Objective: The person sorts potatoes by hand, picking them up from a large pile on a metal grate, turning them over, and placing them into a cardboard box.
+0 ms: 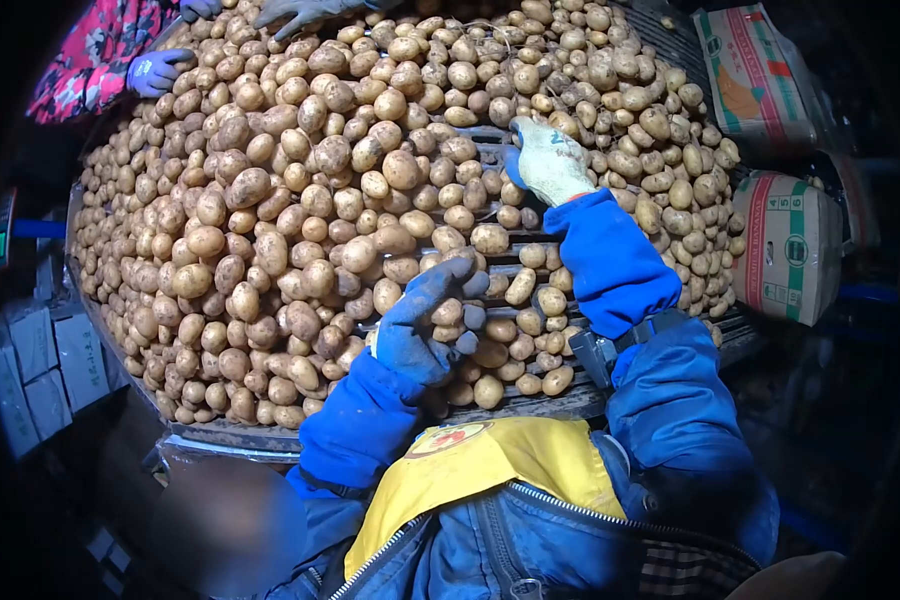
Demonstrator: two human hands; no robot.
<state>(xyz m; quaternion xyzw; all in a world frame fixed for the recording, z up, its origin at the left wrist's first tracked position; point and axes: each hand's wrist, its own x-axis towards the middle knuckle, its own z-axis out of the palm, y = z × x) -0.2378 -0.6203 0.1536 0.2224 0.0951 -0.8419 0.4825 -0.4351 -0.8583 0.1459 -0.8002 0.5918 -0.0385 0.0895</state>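
My left hand [420, 325], in a blue-grey glove, is turned partly palm up near the table's front edge. Its fingers curl around a potato [447, 313]. Farther forward and to the right, my right hand [552, 165] wears a pale glove with a blue palm side. Its fingers bend down and inward among the potatoes; whatever they hold is hidden. Between my hands, dark slats show through gaps around loose potatoes [520, 287]. A broad heap of dirt-flecked potatoes [270, 205] spreads to the left and beyond.
At the far left, a person's purple-gloved hand [158, 72] rests by the heap. Another grey-gloved hand [305, 12] reaches in at the top. Printed cartons [785, 245] stand along the right side, and white boxes [80, 360] sit below the table's left edge.
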